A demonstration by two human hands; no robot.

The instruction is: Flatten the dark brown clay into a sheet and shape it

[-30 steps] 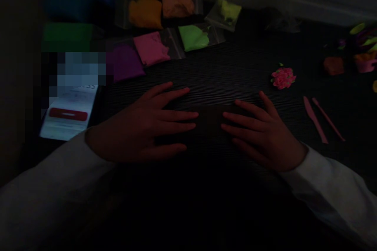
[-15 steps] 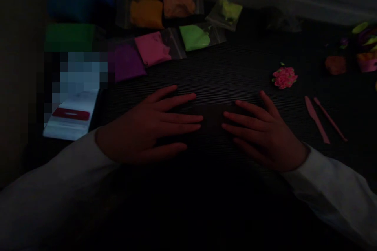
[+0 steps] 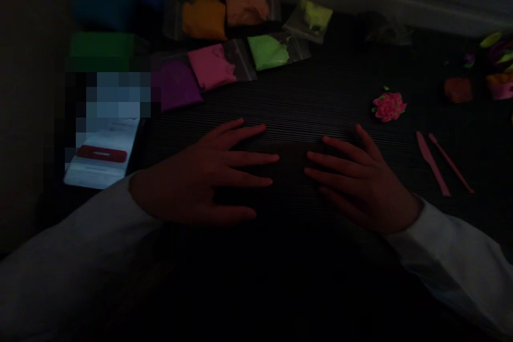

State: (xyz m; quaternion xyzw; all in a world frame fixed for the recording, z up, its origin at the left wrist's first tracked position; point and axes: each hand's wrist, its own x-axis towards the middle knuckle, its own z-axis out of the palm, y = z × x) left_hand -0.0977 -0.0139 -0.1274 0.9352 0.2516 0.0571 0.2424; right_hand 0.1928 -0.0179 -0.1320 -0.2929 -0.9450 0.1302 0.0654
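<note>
The light is very dim over the dark, ribbed worktop (image 3: 288, 117). The left hand (image 3: 196, 176) is spread, palm down, its fingers fanned and pointing right, with the thumb apart on the near side. The right hand (image 3: 364, 181) is also spread, palm down, its fingers pointing left toward those of the other hand, with a narrow gap between the two sets of fingertips. Whether the palms touch the worktop, I cannot tell.

A lit phone (image 3: 102, 168) lies to the left of the left hand, its lower right corner close against the pale left sleeve (image 3: 96, 224); the upper part of its screen is blurred into blocks. Beyond the right hand lies a pink flower cluster (image 3: 389, 106) with bits of green. To the right of that hand, a pink plastic knife (image 3: 433, 163) and a thin pink stick (image 3: 451, 163) lie side by side, apart. A reddish-brown lump (image 3: 458, 90) sits farther back.

Beyond the left hand lie a purple packet (image 3: 180, 85), a pink packet (image 3: 211, 67) and a light green packet (image 3: 268, 51).
</note>
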